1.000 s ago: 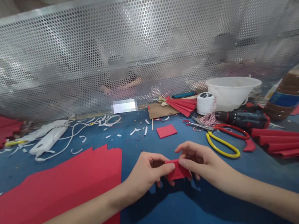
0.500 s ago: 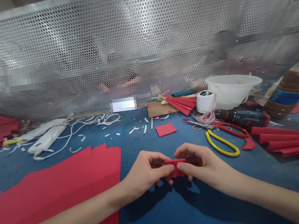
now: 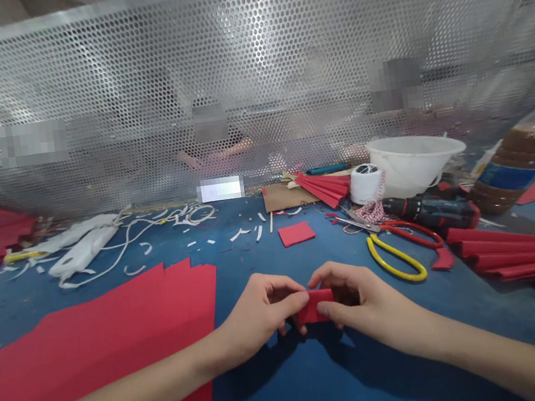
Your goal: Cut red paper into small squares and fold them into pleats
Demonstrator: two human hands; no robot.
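Note:
A small folded piece of red paper (image 3: 315,306) is held just above the blue table between my two hands. My left hand (image 3: 268,302) pinches its left end, thumb on the near face and fingers behind. At the right end, my right hand (image 3: 358,290) grips it the same way, its thumb lower on the face. The fingers behind the paper are partly hidden. Beyond the hands lies a flat red paper square (image 3: 297,234). Large red paper sheets (image 3: 155,320) spread under and beside my left forearm.
Scissors with yellow and red handles (image 3: 396,259) lie right of my hands, near a string spool (image 3: 365,184), a drill (image 3: 431,210), a white bucket (image 3: 415,164) and a bottle (image 3: 513,161). Pleated red paper (image 3: 516,253) sits at right. A power strip (image 3: 84,249) lies at left; perforated metal (image 3: 250,65) stands behind.
My left thumb has shifted up toward the paper's top edge and my right thumb slightly down, so more of the red face shows. Both hands still hold it.

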